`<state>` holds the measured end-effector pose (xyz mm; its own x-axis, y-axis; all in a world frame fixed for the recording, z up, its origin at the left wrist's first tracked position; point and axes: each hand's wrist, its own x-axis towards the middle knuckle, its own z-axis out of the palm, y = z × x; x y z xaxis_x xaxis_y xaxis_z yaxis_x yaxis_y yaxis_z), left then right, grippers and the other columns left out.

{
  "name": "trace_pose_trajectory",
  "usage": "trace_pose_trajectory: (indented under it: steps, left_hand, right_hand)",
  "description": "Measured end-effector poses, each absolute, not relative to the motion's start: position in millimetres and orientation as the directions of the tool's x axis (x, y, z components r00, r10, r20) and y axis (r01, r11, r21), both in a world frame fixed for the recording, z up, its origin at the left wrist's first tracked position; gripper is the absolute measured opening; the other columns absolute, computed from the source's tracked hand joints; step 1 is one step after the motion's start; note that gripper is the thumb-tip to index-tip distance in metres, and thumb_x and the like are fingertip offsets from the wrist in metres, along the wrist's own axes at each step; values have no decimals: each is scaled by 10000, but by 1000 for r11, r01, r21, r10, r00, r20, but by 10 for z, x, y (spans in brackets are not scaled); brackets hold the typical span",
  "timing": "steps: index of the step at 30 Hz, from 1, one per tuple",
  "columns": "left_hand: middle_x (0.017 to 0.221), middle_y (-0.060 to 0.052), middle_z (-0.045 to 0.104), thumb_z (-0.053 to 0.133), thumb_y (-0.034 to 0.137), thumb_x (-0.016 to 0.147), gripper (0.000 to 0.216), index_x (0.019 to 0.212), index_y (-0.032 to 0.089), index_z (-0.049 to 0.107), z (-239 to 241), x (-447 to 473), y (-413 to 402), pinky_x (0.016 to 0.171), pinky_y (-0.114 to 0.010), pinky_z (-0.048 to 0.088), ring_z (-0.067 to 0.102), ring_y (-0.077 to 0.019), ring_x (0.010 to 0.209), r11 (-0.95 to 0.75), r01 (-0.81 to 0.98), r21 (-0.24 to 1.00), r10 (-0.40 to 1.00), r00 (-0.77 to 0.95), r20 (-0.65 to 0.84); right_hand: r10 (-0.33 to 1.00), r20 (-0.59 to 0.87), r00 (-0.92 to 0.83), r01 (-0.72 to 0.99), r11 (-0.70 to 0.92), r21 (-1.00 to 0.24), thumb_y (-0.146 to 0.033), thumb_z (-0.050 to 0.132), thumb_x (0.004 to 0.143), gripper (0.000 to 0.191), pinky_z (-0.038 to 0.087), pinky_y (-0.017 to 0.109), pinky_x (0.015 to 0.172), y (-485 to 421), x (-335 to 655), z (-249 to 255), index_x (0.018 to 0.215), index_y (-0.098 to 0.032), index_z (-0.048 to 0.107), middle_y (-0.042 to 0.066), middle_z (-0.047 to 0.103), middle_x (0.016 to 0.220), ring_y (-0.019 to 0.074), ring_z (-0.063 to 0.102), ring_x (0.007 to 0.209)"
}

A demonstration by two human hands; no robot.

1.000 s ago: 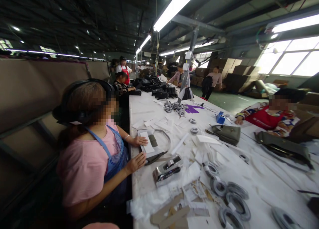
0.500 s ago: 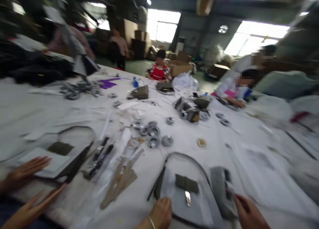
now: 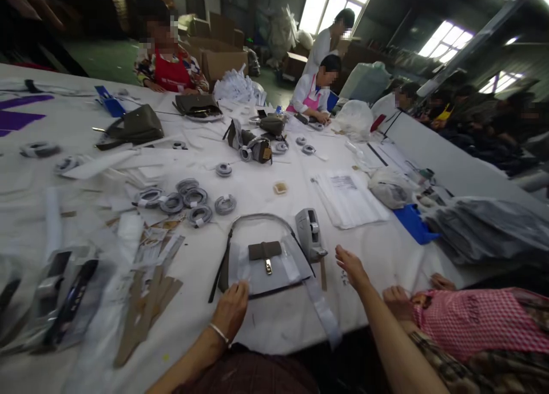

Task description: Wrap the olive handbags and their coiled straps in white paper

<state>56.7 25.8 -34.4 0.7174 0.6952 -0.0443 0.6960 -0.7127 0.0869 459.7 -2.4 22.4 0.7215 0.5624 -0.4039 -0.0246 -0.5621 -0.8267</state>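
Observation:
A grey handbag [image 3: 262,282] lies flat in front of me, partly under clear film. It has a dark flap, a metal clasp and a curved strap. My left hand [image 3: 231,307], with a white bracelet at the wrist, grips the bag's lower left edge. From the lower right corner a strip of clear tape [image 3: 322,309] trails over the table edge. A grey tape dispenser [image 3: 307,234] stands just right of the bag. My right hand [image 3: 350,266] hovers to the right of the dispenser, apart from it, fingers stretched out and holding nothing.
Rolled grey straps [image 3: 195,197] and brown strips [image 3: 143,311] lie left of the bag. Plastic sleeves [image 3: 349,197], a blue tray [image 3: 414,223] and dark bags [image 3: 493,228] are on the right. A co-worker's checked sleeve [image 3: 472,319] is close to my right arm.
The view has swung to the right. My right hand has gone from beside the dispenser to a spot apart from it. A tape strip now shows at the bag's corner; my left hand stays there.

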Motion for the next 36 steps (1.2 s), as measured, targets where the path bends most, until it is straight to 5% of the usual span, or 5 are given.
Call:
trace_pose_trajectory:
  steps: [8, 18, 23, 30, 36]
  left_hand:
    - [1176, -155, 611, 412, -70, 804, 527, 1281, 112, 541, -308, 557, 239, 845, -376, 558, 607, -234, 1020, -708, 699, 103, 698, 714, -50]
    - [1195, -163, 607, 395, -56, 826, 492, 1277, 83, 533, -310, 560, 222, 860, -365, 536, 599, -228, 1006, -701, 703, 123, 706, 708, -27]
    - [1205, -166, 601, 371, -46, 840, 489, 1293, 66, 515, -269, 564, 239, 855, -364, 531, 595, -232, 1012, -703, 698, 137, 697, 714, -68]
    - [1225, -181, 584, 364, 10, 905, 421, 1305, 54, 486, -215, 586, 194, 893, -372, 500, 574, -235, 1051, -662, 713, 230, 717, 692, -82]
    - [1197, -198, 586, 382, 68, 935, 366, 1290, 41, 470, -229, 600, 177, 857, -383, 500, 572, -248, 1046, -654, 706, 272, 726, 687, -38]
  right_hand:
    - [640, -453, 620, -51, -543, -838, -453, 728, 555, 314, 484, 306, 657, 356, 4371, 82, 656, -161, 670, 48, 672, 658, 184, 602, 675]
    - [620, -303, 724, 81, -512, -855, -560, 656, 586, 410, 490, 276, 659, -164, 4366, 211, 740, -182, 609, 25, 667, 717, 168, 602, 710]
    - [550, -403, 731, 112, -680, -725, -548, 577, 602, 343, 481, 308, 569, -197, 4283, -41, 602, -206, 543, 24, 606, 560, 173, 566, 559]
    - [540, -396, 742, 384, -828, -409, -361, 554, 615, 213, 450, 419, 693, -339, 4434, 26, 442, -250, 497, 75, 577, 487, 309, 633, 688]
    - [877, -453, 160, 663, -436, -609, -552, 505, 767, 349, 460, 321, 663, 3, 3694, 351, 690, -220, 579, 16, 621, 633, 202, 584, 652]
